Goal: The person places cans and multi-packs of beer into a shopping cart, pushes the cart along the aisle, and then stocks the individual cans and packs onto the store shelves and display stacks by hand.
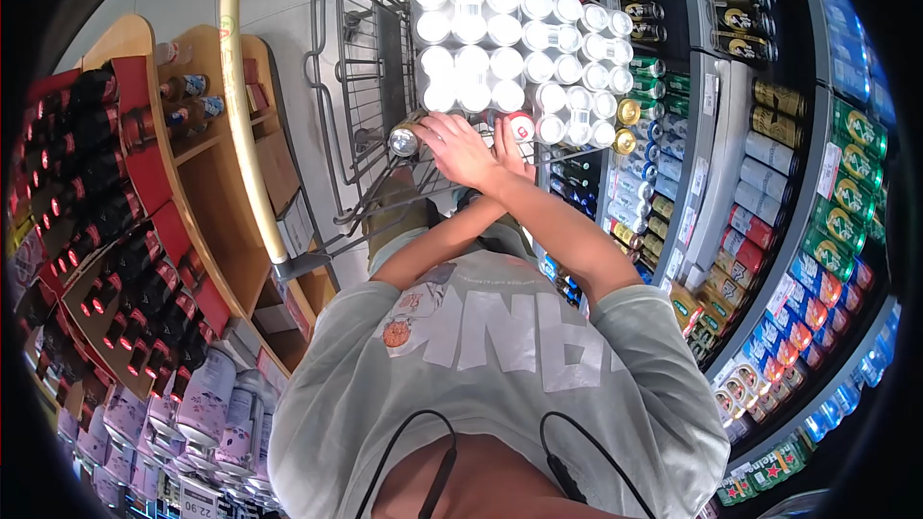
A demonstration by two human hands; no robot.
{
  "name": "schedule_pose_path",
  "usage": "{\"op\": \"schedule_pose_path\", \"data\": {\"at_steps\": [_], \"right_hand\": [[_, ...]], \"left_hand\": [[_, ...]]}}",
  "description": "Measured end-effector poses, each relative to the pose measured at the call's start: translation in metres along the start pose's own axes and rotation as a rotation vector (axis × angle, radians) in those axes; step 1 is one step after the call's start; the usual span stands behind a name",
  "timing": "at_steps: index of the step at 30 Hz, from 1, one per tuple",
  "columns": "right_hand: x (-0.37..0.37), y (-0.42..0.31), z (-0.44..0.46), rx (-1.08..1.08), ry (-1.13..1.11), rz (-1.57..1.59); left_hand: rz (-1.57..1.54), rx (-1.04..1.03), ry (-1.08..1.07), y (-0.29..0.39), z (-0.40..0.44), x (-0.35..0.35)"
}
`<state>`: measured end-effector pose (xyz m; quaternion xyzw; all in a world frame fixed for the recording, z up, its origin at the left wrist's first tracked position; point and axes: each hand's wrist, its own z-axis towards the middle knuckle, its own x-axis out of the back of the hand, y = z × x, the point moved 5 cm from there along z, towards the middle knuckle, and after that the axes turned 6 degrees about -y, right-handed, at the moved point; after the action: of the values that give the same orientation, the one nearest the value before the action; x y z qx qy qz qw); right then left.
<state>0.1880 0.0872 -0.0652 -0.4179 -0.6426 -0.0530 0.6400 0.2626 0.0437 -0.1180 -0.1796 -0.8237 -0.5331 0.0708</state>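
My forearms cross over the near end of a metal shopping cart, the right one on top. My right hand reaches to the left, its fingers stretched out beside a can with a silver top. My left hand lies to the right of it, fingers extended and close to a can with a red and white end. What lies under my palms is hidden. Just beyond both hands, packs of white-topped cans fill the cart, their tops washed out by glare.
Shelves of beer cans line the right side, close to the cart. On the left stand a wooden rack and dark bottles with red labels. A pale pole rises beside the cart. Purple-patterned cans sit lower left.
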Motion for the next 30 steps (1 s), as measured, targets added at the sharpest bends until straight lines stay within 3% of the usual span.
{"op": "schedule_pose_path", "data": {"at_steps": [6, 13, 23, 27, 30], "right_hand": [[0.053, -0.006, -0.035, -0.315, 0.169, 0.188], [0.065, 0.000, -0.118, -0.428, 0.436, 0.444], [0.025, 0.017, -0.228, -0.785, 0.608, 0.592], [-0.012, 0.049, -0.291, -1.084, 0.682, 0.903], [-0.034, 0.085, -0.350, -1.086, 0.784, 0.898]], "left_hand": [[0.352, -0.192, 0.108, -0.017, 0.003, 0.019], [0.034, -0.129, -0.160, 0.013, 0.002, 0.061], [0.163, -0.213, -0.223, 0.021, -0.013, 0.071], [0.249, -0.287, -0.216, 0.063, -0.039, 0.134], [0.326, -0.308, -0.085, 0.089, -0.050, 0.188]]}}
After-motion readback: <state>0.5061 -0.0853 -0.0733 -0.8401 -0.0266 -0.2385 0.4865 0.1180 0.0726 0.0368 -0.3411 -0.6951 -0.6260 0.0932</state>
